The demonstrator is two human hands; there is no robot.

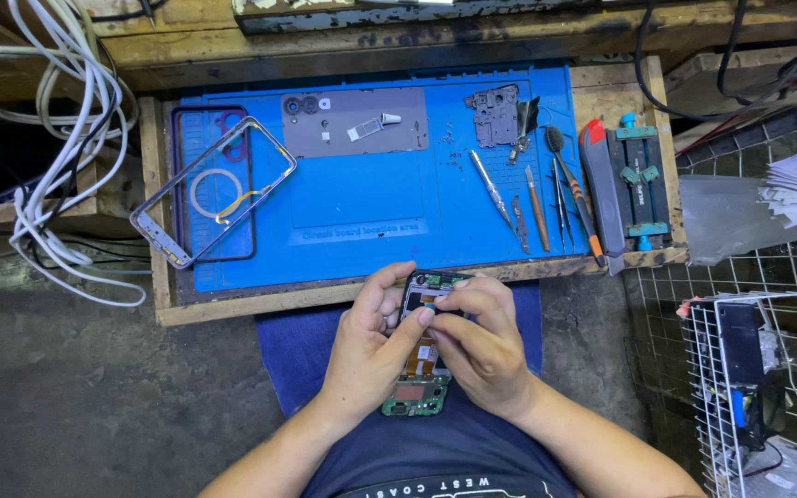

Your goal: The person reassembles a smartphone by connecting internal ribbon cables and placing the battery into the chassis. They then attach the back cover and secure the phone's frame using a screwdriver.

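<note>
My left hand [373, 343] and my right hand [479, 339] both grip an opened phone body [423, 350] above my lap, just in front of the bench edge. Its green circuit board shows at the lower end, and an orange flex strip runs along its middle. My left thumb lies across the phone's middle. The fingers of my right hand curl over its upper right part and hide it.
A blue work mat [371, 194] covers the wooden bench. A clear phone frame [214, 189] lies at its left, a grey magnetic pad [354, 122] with small parts at the top, several hand tools [537, 207] and a board clamp [638, 184] at the right. White cables [57, 138] hang left; a wire basket [740, 369] stands right.
</note>
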